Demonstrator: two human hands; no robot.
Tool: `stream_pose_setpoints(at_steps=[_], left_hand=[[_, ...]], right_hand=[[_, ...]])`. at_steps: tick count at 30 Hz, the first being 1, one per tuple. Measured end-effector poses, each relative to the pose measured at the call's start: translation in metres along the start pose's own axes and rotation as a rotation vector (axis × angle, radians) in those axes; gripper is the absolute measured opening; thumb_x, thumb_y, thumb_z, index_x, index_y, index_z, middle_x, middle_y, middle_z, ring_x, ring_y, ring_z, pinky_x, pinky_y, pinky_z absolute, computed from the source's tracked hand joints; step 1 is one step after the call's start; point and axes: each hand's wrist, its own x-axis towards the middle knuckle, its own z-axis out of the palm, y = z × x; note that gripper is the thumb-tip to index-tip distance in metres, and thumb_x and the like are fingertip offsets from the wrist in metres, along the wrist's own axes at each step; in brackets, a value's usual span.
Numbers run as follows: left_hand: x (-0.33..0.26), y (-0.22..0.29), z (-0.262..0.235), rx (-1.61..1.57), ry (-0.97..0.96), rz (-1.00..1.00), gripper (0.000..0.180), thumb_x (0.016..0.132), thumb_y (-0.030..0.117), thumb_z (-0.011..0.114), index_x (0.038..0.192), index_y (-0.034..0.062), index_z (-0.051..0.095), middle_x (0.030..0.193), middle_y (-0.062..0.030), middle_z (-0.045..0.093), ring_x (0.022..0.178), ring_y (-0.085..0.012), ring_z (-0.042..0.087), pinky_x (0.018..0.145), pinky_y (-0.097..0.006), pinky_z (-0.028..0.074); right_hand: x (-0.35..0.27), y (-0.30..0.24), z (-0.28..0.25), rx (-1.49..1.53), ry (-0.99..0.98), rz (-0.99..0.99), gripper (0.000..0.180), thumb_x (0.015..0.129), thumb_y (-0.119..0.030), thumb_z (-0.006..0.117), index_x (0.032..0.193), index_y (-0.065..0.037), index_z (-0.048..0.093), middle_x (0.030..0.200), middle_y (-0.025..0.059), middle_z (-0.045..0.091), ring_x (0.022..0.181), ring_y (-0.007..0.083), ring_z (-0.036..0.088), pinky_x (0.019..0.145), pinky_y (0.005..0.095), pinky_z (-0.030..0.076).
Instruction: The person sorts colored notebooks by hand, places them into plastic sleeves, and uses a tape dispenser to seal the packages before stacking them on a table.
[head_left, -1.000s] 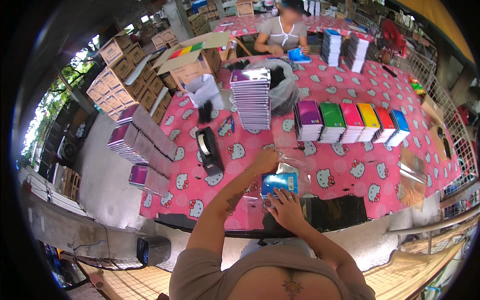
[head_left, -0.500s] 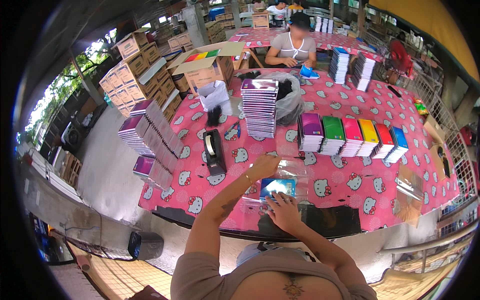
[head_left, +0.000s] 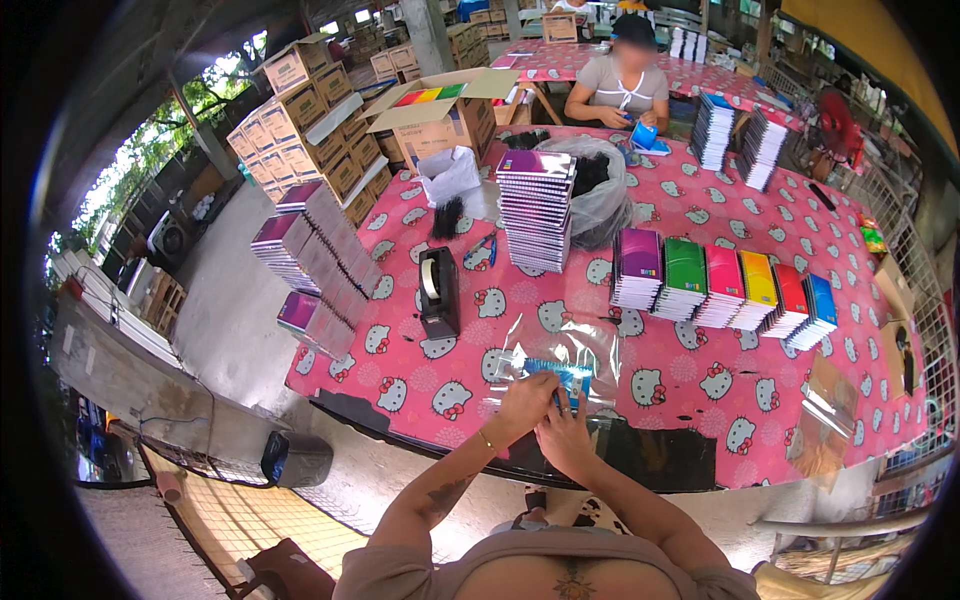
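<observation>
My left hand [head_left: 524,400] and my right hand [head_left: 565,437] both grip a blue notebook [head_left: 560,377] in a clear plastic sleeve [head_left: 560,350] at the near edge of the pink patterned table [head_left: 680,400]. The left hand pinches the notebook's left end. From below, the right hand holds its near edge. Beyond them stands a row of notebook stacks in purple, green, pink, yellow, red and blue [head_left: 720,288].
A black tape dispenser [head_left: 438,290] sits left of my hands. A tall stack of spiral notebooks [head_left: 537,208] stands mid-table beside a clear bag [head_left: 600,180]. Wrapped packs [head_left: 315,260] lie at the left edge. Cardboard boxes [head_left: 320,140] stand behind. A seated person [head_left: 620,85] works at the far side.
My hands have stayed at the near table edge with the blue notebook. My head has tilted, so the view has shifted downward and the far table shows more.
</observation>
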Motion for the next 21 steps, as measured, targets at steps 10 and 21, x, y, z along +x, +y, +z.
stream_pose_setpoints(at_steps=[10, 21], left_hand=[[-0.012, 0.002, -0.004, -0.001, -0.094, 0.007, 0.037, 0.081, -0.001, 0.060, 0.118, -0.0044, 0.063, 0.121, -0.0248, 0.065, 0.114, -0.0387, 0.064, 0.100, -0.044, 0.051], [-0.058, -0.018, -0.017, 0.171, -0.063, -0.170, 0.042, 0.097, 0.024, 0.055, 0.131, 0.0004, 0.059, 0.140, -0.0267, 0.051, 0.132, -0.0425, 0.047, 0.110, -0.051, 0.038]], right_hand=[[0.010, 0.021, -0.017, 0.477, 0.081, 0.310, 0.073, 0.074, -0.009, 0.073, 0.139, 0.000, 0.040, 0.132, 0.0284, 0.035, 0.128, 0.0438, 0.035, 0.108, 0.0573, 0.028], [0.012, 0.045, -0.027, -0.130, -0.026, -0.062, 0.044, 0.087, -0.029, 0.065, 0.123, -0.004, 0.062, 0.118, 0.0075, 0.060, 0.114, 0.0219, 0.059, 0.107, 0.0474, 0.037]])
